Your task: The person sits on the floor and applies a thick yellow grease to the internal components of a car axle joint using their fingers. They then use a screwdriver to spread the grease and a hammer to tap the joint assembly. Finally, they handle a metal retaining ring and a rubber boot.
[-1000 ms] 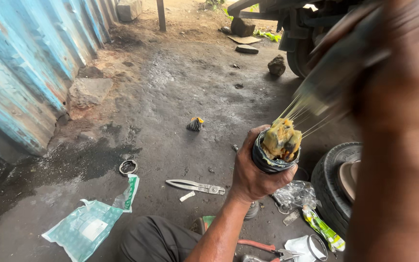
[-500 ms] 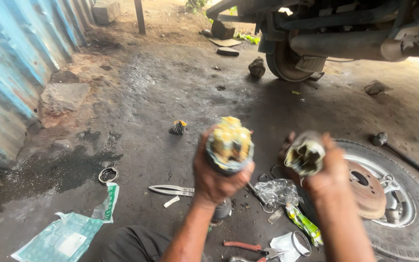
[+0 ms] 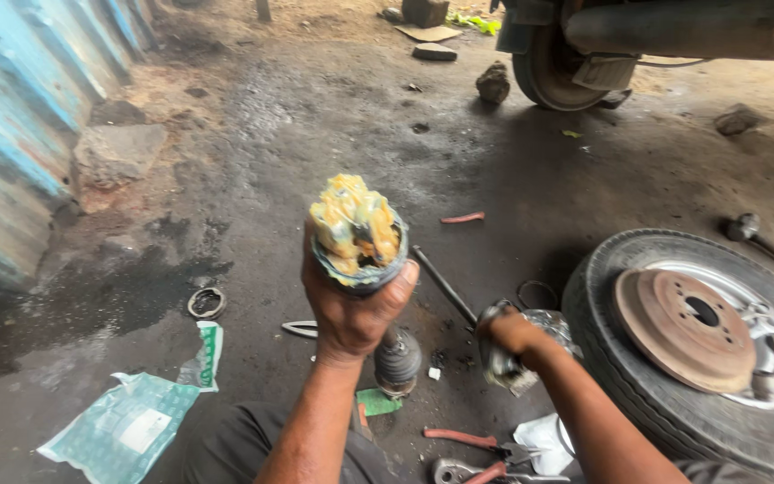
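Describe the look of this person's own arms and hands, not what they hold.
Both forearms are bare: no sleeves, gloves, watch or rings show. The left hand is smeared with dark grease across the knuckles and fingers. The right hand is also grimy, with greasy patches near the wrist. Dark clothing shows below the arms at the picture's lower edge.
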